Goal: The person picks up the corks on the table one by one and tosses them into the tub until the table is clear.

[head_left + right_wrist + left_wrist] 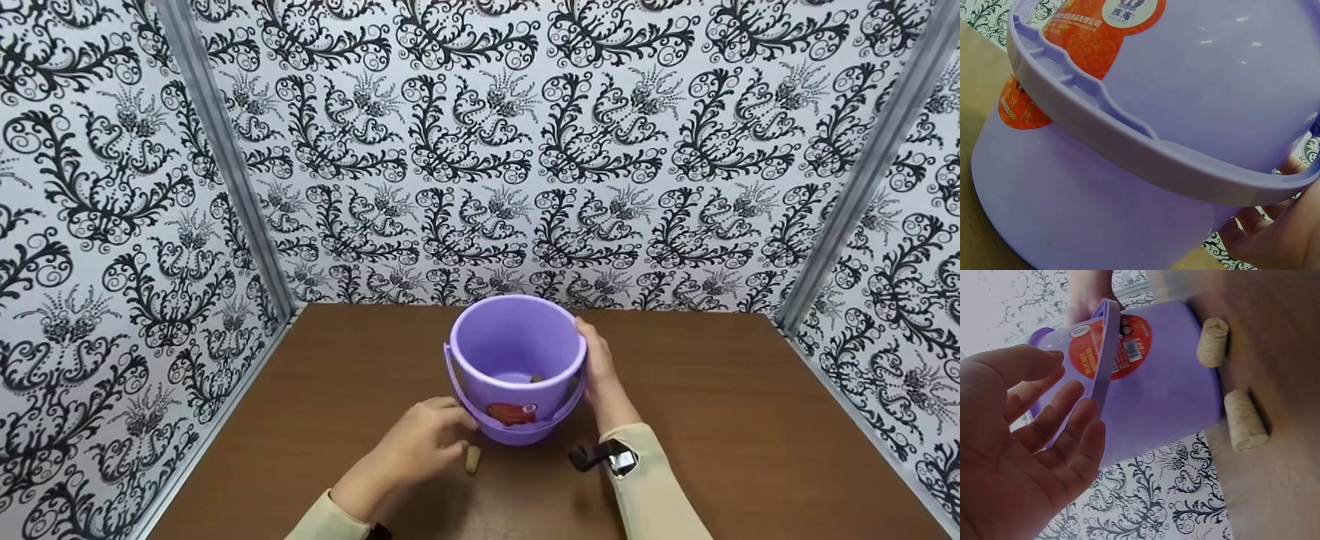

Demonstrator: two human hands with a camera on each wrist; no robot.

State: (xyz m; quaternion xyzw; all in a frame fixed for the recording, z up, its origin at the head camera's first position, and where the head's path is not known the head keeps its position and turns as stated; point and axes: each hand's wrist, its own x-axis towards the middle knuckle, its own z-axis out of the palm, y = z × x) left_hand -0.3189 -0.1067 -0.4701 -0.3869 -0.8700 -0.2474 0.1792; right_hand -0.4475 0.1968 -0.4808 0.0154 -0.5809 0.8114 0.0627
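A purple bucket (517, 352) stands on the table, its handle (1107, 354) hanging down across the red label (1129, 354) on the front. My right hand (598, 360) grips the bucket's right side near the rim; some of its fingers (1255, 219) show past the handle in the right wrist view. To the bucket's left is my left hand (427, 439), palm facing the bucket, fingers loosely bent with nothing in them. Two corks, one upper (1213, 342) and one lower (1245, 421), lie by the bucket's base in the left wrist view. Inside the bucket a small brown piece (535, 379) shows.
The brown tabletop (352, 360) extends around the bucket. Patterned black-and-white panels (480, 150) with grey metal posts (232, 150) enclose it at the back and sides. A black strap with a small device (621, 457) sits on the right wrist.
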